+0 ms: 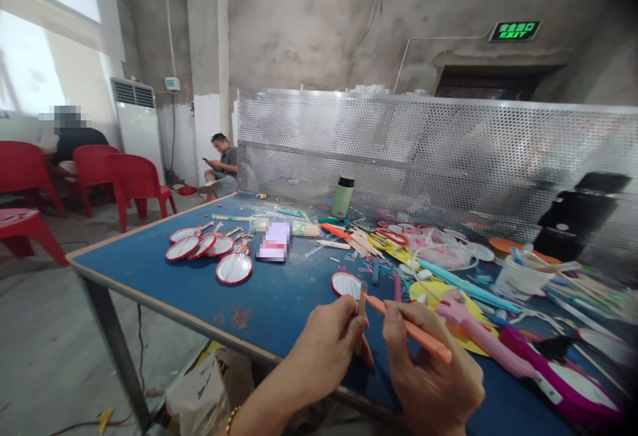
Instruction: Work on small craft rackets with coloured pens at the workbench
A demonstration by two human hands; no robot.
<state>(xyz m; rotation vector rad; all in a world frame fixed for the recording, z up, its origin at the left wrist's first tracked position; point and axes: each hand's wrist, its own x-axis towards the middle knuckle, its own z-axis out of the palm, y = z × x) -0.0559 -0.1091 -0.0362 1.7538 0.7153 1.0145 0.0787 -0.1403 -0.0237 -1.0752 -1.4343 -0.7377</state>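
My left hand (pixel 331 343) is closed in a pinch on a thin brown stick (pixel 362 298), held upright over the blue table (pixel 164 266). My right hand (pixel 428 373) is wrapped round an orange stick (pixel 409 329) that slants up to the left, its tip meeting the brown stick near my left fingertips. Just beyond the hands lies a small round fan face (pixel 345 284) with a red rim. A pink glue gun (pixel 491 343) lies to the right of my right hand.
Several red-rimmed round fans (pixel 204 246) lie at the table's left. A green bottle (pixel 342 197) stands before a perforated metal screen (pixel 448 150). Loose sticks, rings and a white tub (pixel 521 276) crowd the right. Red chairs (pixel 134 180) and seated people are at left.
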